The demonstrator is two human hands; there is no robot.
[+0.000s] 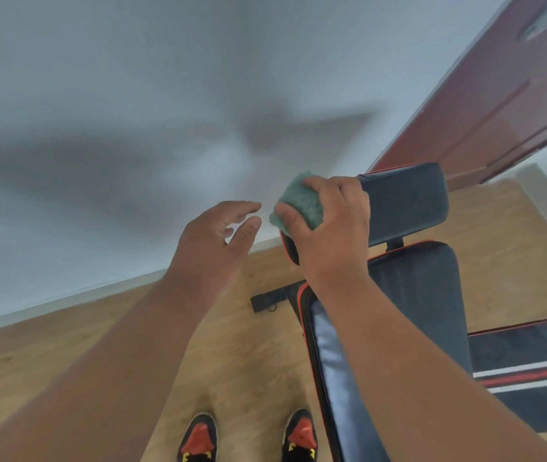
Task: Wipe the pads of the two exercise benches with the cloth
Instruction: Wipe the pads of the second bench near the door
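Note:
My right hand [329, 225] grips a green cloth [299, 203] and holds it against the left end of the bench's dark headrest pad [409, 201]. Below the headrest runs the long back pad [429, 295], dark with red piping, partly hidden by my right forearm. A second dark pad [525, 345] with red and white stripes lies at the right. My left hand [218, 235] hovers open in the air just left of the cloth, fingers loosely curved and holding nothing.
The bench stands on a wooden floor [98, 345] close to a white wall [132, 128]. A reddish-brown door [499, 95] rises behind the headrest. A black bench foot [267, 301] lies on the floor by the wall. My two shoes [248, 438] show at the bottom.

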